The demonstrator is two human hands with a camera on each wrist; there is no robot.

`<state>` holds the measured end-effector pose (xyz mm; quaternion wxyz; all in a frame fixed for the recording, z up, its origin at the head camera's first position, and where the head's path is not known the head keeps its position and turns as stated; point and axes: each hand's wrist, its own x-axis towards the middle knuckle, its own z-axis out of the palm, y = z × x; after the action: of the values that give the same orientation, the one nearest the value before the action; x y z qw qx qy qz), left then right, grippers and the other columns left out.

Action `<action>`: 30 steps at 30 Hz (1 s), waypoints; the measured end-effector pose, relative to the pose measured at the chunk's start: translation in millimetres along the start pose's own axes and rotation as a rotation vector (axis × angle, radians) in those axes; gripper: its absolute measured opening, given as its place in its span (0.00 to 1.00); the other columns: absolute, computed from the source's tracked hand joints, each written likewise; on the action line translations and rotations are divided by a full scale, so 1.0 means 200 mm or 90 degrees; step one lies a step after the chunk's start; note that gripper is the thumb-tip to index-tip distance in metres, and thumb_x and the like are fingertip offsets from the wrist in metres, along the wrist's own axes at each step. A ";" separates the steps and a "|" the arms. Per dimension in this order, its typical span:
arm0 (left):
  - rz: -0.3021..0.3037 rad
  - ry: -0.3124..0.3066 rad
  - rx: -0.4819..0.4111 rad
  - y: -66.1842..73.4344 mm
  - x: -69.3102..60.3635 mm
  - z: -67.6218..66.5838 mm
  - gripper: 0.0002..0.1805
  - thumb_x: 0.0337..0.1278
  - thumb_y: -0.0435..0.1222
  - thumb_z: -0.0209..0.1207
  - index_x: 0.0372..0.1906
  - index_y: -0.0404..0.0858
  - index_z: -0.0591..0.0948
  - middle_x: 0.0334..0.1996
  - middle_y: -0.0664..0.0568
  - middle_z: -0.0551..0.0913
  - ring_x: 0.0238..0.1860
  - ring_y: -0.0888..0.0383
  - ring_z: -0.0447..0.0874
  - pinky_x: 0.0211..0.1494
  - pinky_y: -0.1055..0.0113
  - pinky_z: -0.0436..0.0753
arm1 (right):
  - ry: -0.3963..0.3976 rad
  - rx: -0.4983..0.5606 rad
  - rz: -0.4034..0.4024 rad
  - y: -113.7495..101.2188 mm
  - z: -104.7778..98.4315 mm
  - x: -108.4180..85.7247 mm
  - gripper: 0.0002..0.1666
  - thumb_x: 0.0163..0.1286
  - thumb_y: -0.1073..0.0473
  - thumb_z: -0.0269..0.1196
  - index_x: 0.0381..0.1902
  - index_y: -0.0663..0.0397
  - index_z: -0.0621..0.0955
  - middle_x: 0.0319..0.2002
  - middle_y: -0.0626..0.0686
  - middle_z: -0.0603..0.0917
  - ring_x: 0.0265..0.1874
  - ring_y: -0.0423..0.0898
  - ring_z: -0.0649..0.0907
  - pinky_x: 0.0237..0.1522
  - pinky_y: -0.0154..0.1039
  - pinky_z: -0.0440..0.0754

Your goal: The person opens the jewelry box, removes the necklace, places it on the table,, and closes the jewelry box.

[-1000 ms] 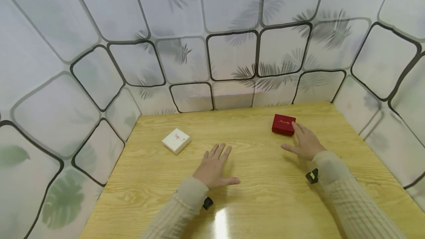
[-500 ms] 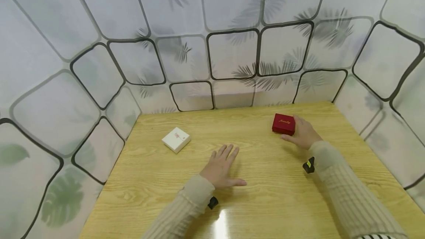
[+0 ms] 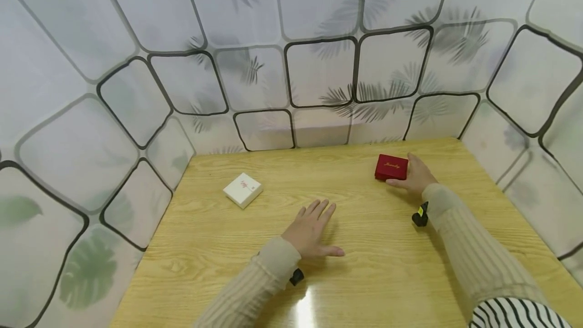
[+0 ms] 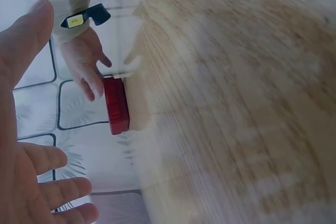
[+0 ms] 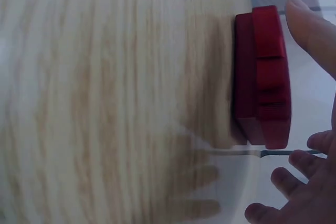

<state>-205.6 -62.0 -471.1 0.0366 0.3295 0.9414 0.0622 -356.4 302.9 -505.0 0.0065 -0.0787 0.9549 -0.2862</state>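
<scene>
A red jewelry box (image 3: pixel 391 166) with gold lettering lies on the wooden table toward the back right. My right hand (image 3: pixel 417 176) is just to its right, thumb near the front side and fingers by the far right corner. In the right wrist view a gap shows between the red box (image 5: pixel 265 77) and the spread fingers (image 5: pixel 294 182). Over the middle of the table is my left hand (image 3: pixel 308 232), fingers extended and thumb out, holding nothing. To its upper left a white box (image 3: pixel 243 190) with pink print rests at an angle.
The wooden table (image 3: pixel 218 247) ends at a patterned curtain (image 3: pixel 319 80) at the back and on both sides. Small black wrist cameras are strapped at both cuffs, one a black device (image 3: pixel 420 215) under the right cuff.
My right hand has moved forward along the red box's right side, its thumb now nearer the front edge. My left hand has drifted slightly right. Both boxes stay in place.
</scene>
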 end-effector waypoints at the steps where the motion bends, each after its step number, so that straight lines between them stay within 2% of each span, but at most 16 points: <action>1: 0.000 -0.002 0.000 0.00 0.00 0.00 0.61 0.46 0.75 0.49 0.77 0.45 0.44 0.76 0.47 0.46 0.75 0.48 0.45 0.70 0.46 0.58 | -0.002 0.002 -0.002 0.01 0.00 0.01 0.76 0.51 0.32 0.70 0.71 0.77 0.43 0.68 0.79 0.50 0.66 0.74 0.54 0.65 0.66 0.54; 6: 0.007 -0.009 -0.004 -0.01 0.00 0.01 0.61 0.45 0.76 0.46 0.77 0.44 0.44 0.76 0.45 0.47 0.75 0.47 0.45 0.70 0.45 0.58 | -0.022 -0.006 -0.009 0.03 0.02 0.04 0.75 0.51 0.34 0.72 0.71 0.79 0.43 0.67 0.80 0.52 0.65 0.74 0.56 0.65 0.65 0.55; 10: 0.010 -0.007 0.001 -0.01 0.01 0.01 0.61 0.46 0.76 0.46 0.77 0.42 0.46 0.75 0.44 0.49 0.74 0.46 0.46 0.69 0.45 0.60 | -0.039 -0.014 0.004 0.04 0.03 0.04 0.76 0.51 0.34 0.71 0.71 0.78 0.41 0.67 0.80 0.51 0.65 0.74 0.56 0.65 0.65 0.54; 19: -0.007 -0.006 -0.019 -0.04 0.04 0.05 0.59 0.48 0.74 0.50 0.77 0.43 0.46 0.74 0.44 0.52 0.74 0.47 0.48 0.70 0.46 0.60 | -0.043 -0.031 0.012 0.04 0.04 0.05 0.74 0.50 0.35 0.72 0.71 0.78 0.44 0.65 0.79 0.58 0.63 0.73 0.61 0.64 0.64 0.58; 25: -0.039 -0.018 -0.040 -0.07 0.10 0.08 0.58 0.50 0.72 0.50 0.77 0.42 0.48 0.73 0.46 0.55 0.73 0.48 0.50 0.70 0.49 0.59 | -0.049 0.003 0.031 0.01 0.03 0.04 0.69 0.51 0.37 0.73 0.72 0.74 0.50 0.65 0.77 0.60 0.63 0.73 0.61 0.63 0.66 0.57; 30: -0.058 0.004 -0.074 -0.08 0.18 0.08 0.55 0.52 0.70 0.52 0.77 0.42 0.49 0.72 0.48 0.59 0.73 0.47 0.51 0.71 0.48 0.58 | -0.054 0.009 0.050 0.01 0.04 0.02 0.69 0.51 0.36 0.72 0.73 0.70 0.50 0.65 0.77 0.61 0.62 0.73 0.63 0.62 0.66 0.60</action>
<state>-241.0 -50.7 -490.5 0.0558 0.2832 0.9503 0.1164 -360.7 300.0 -513.0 0.0584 -0.0532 0.9540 -0.2893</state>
